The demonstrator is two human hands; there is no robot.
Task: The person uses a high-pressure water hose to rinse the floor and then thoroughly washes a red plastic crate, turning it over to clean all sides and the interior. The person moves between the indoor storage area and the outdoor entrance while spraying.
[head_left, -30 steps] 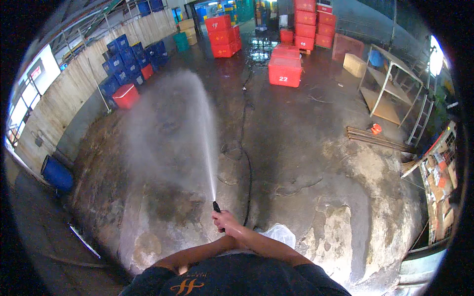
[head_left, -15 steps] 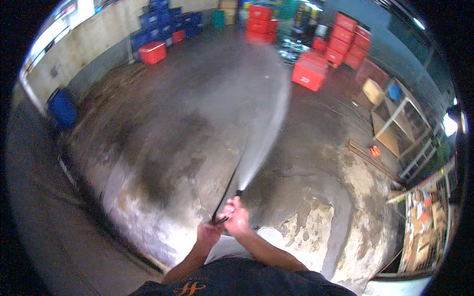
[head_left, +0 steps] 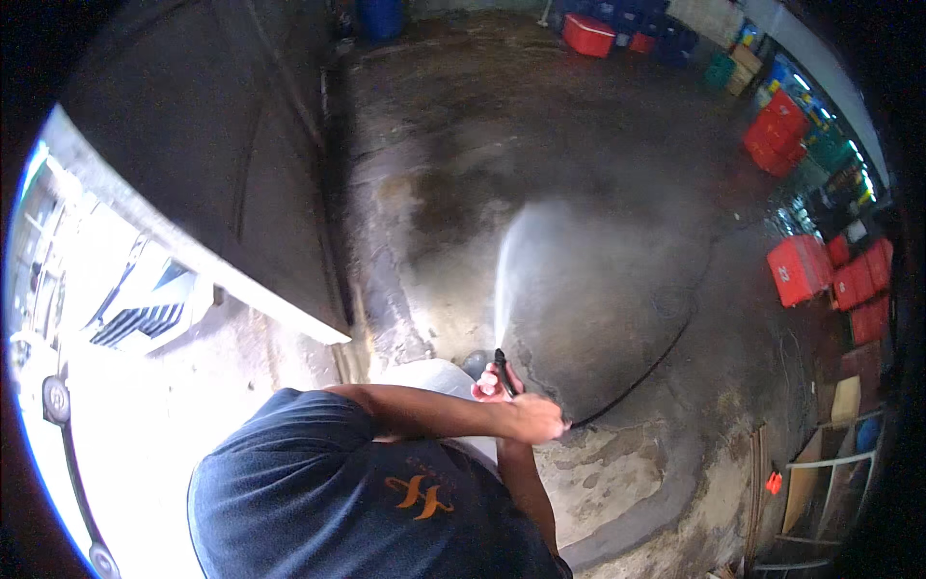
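Observation:
My right hand [head_left: 490, 388] is closed round a black spray gun [head_left: 502, 367], its fingers wrapped on the grip. A white fan of water [head_left: 511, 275] shoots from its tip onto the wet concrete floor [head_left: 569, 125]. My left arm crosses over in front of my body, and my left hand [head_left: 537, 419] is closed on the black hose [head_left: 644, 372] just behind the gun. From there the hose curves away over the floor to the right and far side. Part of my right forearm is hidden beneath the left one.
A dark wall panel [head_left: 212, 125] stands at left, with a bright opening beside it. Red crates [head_left: 799, 270] are stacked at right; a red tub [head_left: 588, 36] and a blue barrel [head_left: 379, 17] stand at the far side. A metal frame [head_left: 830, 463] is at lower right.
The view has swung to the left, so the crates now lie farther right. My left arm now crosses over the right one. Water still sprays, now toward the floor nearer the wall panel.

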